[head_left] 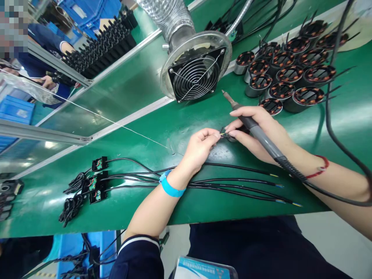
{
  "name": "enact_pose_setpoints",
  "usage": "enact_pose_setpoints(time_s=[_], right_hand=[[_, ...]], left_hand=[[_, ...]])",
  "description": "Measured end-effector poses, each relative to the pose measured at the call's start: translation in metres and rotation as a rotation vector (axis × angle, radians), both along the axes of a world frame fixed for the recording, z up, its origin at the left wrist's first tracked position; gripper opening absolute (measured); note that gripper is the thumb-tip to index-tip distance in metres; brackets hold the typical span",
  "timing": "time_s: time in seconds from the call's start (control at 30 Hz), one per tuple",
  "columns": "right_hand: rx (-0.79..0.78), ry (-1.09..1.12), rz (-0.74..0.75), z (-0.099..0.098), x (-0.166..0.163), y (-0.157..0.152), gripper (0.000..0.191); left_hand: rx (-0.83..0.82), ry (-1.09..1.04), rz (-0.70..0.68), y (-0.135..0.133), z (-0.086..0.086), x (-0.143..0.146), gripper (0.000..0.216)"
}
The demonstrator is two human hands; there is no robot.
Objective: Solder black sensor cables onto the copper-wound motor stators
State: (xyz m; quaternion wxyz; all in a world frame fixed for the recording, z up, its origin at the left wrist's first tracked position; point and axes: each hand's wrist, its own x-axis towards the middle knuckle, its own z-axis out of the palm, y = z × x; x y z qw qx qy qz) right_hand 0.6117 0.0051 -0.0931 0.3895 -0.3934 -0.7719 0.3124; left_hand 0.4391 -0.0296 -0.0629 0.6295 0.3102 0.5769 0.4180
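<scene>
My left hand (200,149), with a blue wrist strap (171,186), pinches a thin wire end (223,134) between thumb and forefinger. My right hand (258,130) holds a grey soldering iron (255,130) like a pen, its metal tip (226,95) pointing up and away from the wire. The right fingertips also touch the same wire end and a small dark part (232,136) on the green mat (162,128). A red string circles my right wrist (321,168).
Several black cables (232,186) with small connector boards (97,180) lie across the mat near its front edge. A fume fan on a duct (196,73) stands behind my hands. Several copper-wound motor stators (290,73) crowd the back right. Another person's hand (48,81) works far left.
</scene>
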Motion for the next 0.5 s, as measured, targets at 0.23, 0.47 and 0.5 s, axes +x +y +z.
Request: enact_pose_setpoints(time_s=[0.23,0.47,0.5], right_hand=[[0.083,-0.042,0.218,0.009,0.001,0.014,0.029],[0.169,-0.278,0.339,0.019,0.002,0.02,0.032],[0.167,-0.271,0.314,0.018,0.002,0.018,0.032]], left_hand=[[0.044,-0.006,0.025,0.0,-0.002,-0.001,0.016],[0.062,-0.035,0.006,-0.001,-0.004,0.0,0.023],[0.059,-0.038,0.009,-0.001,-0.003,0.0,0.023]])
